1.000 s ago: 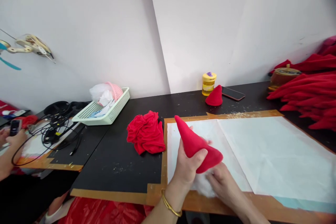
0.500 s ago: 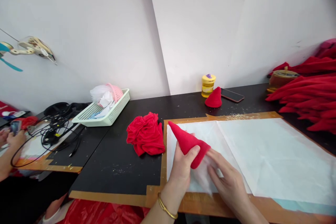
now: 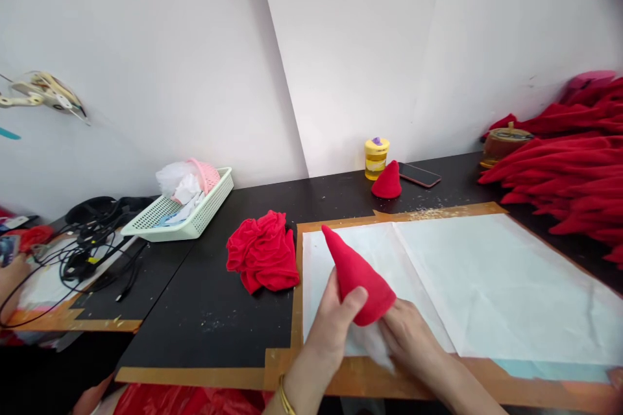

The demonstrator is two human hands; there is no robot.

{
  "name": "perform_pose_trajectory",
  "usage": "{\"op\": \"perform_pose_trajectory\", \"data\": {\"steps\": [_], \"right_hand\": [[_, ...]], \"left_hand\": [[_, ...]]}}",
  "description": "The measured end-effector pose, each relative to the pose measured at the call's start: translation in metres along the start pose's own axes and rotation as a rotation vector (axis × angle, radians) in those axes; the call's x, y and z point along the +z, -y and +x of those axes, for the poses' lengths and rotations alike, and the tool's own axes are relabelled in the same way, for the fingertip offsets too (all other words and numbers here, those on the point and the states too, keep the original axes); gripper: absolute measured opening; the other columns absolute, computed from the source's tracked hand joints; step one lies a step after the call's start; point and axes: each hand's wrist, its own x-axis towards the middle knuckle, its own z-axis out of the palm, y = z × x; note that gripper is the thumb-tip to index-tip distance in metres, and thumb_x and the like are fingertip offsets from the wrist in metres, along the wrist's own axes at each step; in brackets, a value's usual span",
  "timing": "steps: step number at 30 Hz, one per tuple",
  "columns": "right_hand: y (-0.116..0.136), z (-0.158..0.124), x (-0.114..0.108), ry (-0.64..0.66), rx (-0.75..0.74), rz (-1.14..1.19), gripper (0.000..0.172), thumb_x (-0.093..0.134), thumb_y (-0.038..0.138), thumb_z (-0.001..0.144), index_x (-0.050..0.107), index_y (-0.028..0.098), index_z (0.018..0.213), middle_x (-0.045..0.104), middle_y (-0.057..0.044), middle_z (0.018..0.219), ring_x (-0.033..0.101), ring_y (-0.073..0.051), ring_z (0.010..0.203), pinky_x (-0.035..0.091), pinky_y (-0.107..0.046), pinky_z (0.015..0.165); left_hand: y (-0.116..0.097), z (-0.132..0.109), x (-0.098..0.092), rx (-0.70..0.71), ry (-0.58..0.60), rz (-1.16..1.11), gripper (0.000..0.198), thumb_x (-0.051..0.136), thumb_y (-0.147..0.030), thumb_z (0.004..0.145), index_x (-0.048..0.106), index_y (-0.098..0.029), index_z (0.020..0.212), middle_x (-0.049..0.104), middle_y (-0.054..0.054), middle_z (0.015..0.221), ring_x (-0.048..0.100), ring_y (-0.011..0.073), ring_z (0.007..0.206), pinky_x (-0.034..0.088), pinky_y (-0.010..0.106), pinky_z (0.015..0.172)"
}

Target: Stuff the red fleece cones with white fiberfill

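My left hand [image 3: 335, 318] is wrapped round a red cone-shaped felt hat [image 3: 363, 275], thumb on its near side. The hat tilts with its tip up and to the left and its mouth toward my right hand [image 3: 409, 334]. Fingers of my right hand are at the mouth, their tips hidden by the hat. White wispy stuffing [image 3: 374, 345] hangs below the hat, against my right hand. Further back, a second red cone hat [image 3: 387, 181] stands upright on the black table.
Red cloth [image 3: 263, 251] lies crumpled left of the white sheet [image 3: 506, 285]. Behind are a basket [image 3: 199, 224], a yellow-lidded jar [image 3: 376, 159] and a phone [image 3: 419, 175]. Red cones [image 3: 569, 175] pile up at right. Another person's hand [image 3: 13, 275] and black cables [image 3: 92, 253] are at left.
My right hand's fingers have gone deeper into the hat's mouth, and the hat looks rounder and fuller. The whole view has shifted slightly to the right.
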Motion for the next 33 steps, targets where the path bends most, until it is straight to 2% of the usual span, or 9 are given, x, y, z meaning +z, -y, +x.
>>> {"op": "perform_pose_trajectory", "data": {"steps": [4,7,10,12,16,21,25,28,33], "right_hand": [[0.013,0.006,-0.002,-0.017,-0.053,0.135,0.039,0.034,-0.001,0.089,0.064,0.020,0.102,0.075,-0.007,0.083,0.074,-0.021,0.070,0.056,-0.026,0.060],[0.019,0.004,0.001,-0.080,-0.074,0.106,0.043,0.036,-0.001,0.090,0.063,0.021,0.114,0.074,-0.007,0.083,0.073,-0.020,0.067,0.056,-0.026,0.056],[0.020,-0.005,0.007,-0.218,-0.087,-0.047,0.043,0.041,0.000,0.092,0.059,0.018,0.127,0.075,-0.013,0.102,0.076,-0.025,0.086,0.061,-0.030,0.068],[0.018,-0.010,0.012,-0.250,-0.085,-0.112,0.039,0.044,0.001,0.092,0.062,0.017,0.122,0.076,-0.013,0.101,0.076,-0.026,0.085,0.061,-0.031,0.068],[0.015,-0.006,0.020,-0.156,-0.039,-0.077,0.030,0.042,0.005,0.088,0.069,0.019,0.083,0.070,-0.005,0.062,0.065,-0.021,0.046,0.050,-0.028,0.042],[0.011,0.013,0.011,-0.184,0.423,0.335,0.017,0.051,0.018,0.087,0.067,0.022,0.088,0.077,-0.005,0.079,0.073,-0.024,0.070,0.060,-0.032,0.065],[0.012,0.014,-0.004,-0.304,0.777,0.823,0.020,0.063,0.038,0.092,0.057,0.026,0.107,0.072,-0.006,0.102,0.072,-0.022,0.078,0.059,-0.029,0.061],[0.019,0.005,-0.005,-0.339,0.581,0.949,0.027,0.065,0.039,0.092,0.054,0.029,0.113,0.062,-0.009,0.122,0.069,-0.024,0.105,0.061,-0.030,0.077],[0.024,0.002,0.009,-0.383,0.263,0.379,0.023,0.057,0.011,0.091,0.064,0.027,0.107,0.064,-0.006,0.109,0.068,-0.019,0.101,0.058,-0.027,0.085]], "left_hand": [[-0.009,0.012,-0.015,0.146,0.000,-0.144,0.073,0.084,-0.038,0.075,0.054,-0.025,0.139,0.055,0.012,0.145,0.051,0.0341,0.134,0.045,0.041,0.105],[-0.010,0.016,-0.014,0.095,-0.059,-0.249,0.067,0.082,-0.030,0.077,0.054,-0.025,0.138,0.066,0.008,0.120,0.066,0.0278,0.110,0.051,0.039,0.096],[-0.008,0.015,-0.010,0.069,-0.144,-0.348,0.059,0.078,-0.029,0.080,0.055,-0.024,0.135,0.066,0.003,0.104,0.068,0.0217,0.094,0.053,0.037,0.091],[-0.006,0.012,-0.005,0.086,-0.150,-0.379,0.057,0.078,-0.030,0.081,0.056,-0.023,0.133,0.066,0.004,0.104,0.068,0.0213,0.094,0.054,0.035,0.089],[-0.001,0.009,0.008,0.052,-0.126,-0.352,0.059,0.080,-0.025,0.079,0.056,-0.024,0.132,0.064,0.000,0.094,0.066,0.0163,0.081,0.055,0.031,0.079],[0.002,0.018,0.014,-0.036,-0.315,-0.342,0.058,0.082,-0.029,0.078,0.058,-0.019,0.129,0.068,0.004,0.095,0.066,0.0147,0.077,0.054,0.027,0.072],[-0.002,0.029,0.007,-0.031,-0.449,-0.399,0.044,0.081,-0.029,0.078,0.065,-0.018,0.117,0.071,0.006,0.099,0.069,0.0166,0.082,0.057,0.028,0.076],[-0.003,0.032,0.003,-0.054,-0.509,-0.470,0.031,0.078,-0.029,0.081,0.067,-0.018,0.108,0.072,0.007,0.097,0.071,0.0182,0.081,0.058,0.030,0.077],[0.003,0.025,0.008,-0.058,-0.432,-0.498,0.040,0.080,-0.033,0.079,0.065,-0.019,0.113,0.071,0.006,0.098,0.070,0.0185,0.080,0.058,0.032,0.077]]}}
